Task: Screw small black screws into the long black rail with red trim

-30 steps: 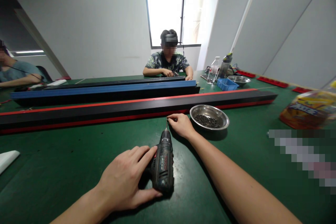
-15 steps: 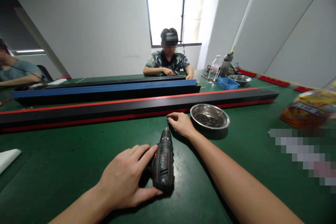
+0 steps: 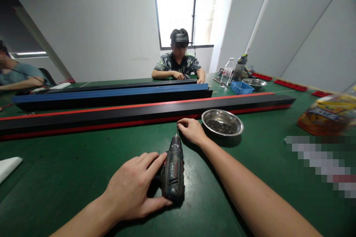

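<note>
My left hand [image 3: 136, 185] is closed around a black cordless drill [image 3: 174, 176], which lies on its side with its thin bit [image 3: 176, 130] pointing away from me. The drill's grip is mostly hidden under my fingers. At the bit's tip, my right hand [image 3: 191, 130] pinches a small dark screw [image 3: 177, 123], its details barely visible. Just right of that hand stands a steel bowl [image 3: 239, 126] holding many small dark screws [image 3: 219, 126]. Beyond the bit runs a long black bar with red edges [image 3: 150, 112].
Blue and black long bars [image 3: 111, 94] lie farther back, before a seated person [image 3: 178, 63]. At back right are a water bottle [image 3: 227, 74], a blue basket [image 3: 241, 88] and another steel bowl [image 3: 257, 84]. A yellow-orange bag [image 3: 328, 114] sits at right; another person is at far left.
</note>
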Demonstrator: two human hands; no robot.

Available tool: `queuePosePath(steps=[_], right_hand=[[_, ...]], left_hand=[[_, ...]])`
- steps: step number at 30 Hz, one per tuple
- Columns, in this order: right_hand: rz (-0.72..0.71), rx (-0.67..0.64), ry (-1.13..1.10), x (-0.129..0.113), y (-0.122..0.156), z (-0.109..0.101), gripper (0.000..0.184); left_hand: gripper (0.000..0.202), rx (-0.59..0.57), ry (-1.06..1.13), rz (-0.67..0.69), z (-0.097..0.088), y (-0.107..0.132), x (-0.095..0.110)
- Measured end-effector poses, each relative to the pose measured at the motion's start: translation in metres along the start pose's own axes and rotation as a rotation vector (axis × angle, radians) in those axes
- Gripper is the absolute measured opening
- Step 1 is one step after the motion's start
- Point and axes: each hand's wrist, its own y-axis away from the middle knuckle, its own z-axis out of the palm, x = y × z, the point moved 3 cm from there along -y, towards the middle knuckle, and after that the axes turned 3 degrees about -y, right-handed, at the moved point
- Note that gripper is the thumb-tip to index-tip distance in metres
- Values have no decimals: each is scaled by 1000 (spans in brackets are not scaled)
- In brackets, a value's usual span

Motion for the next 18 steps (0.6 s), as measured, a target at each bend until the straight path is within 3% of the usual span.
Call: queuePosePath(steps=[18], right_hand=[[18, -27, 25, -4, 2, -2, 35]], left_hand=[[88, 12, -3, -1, 0, -1, 1]])
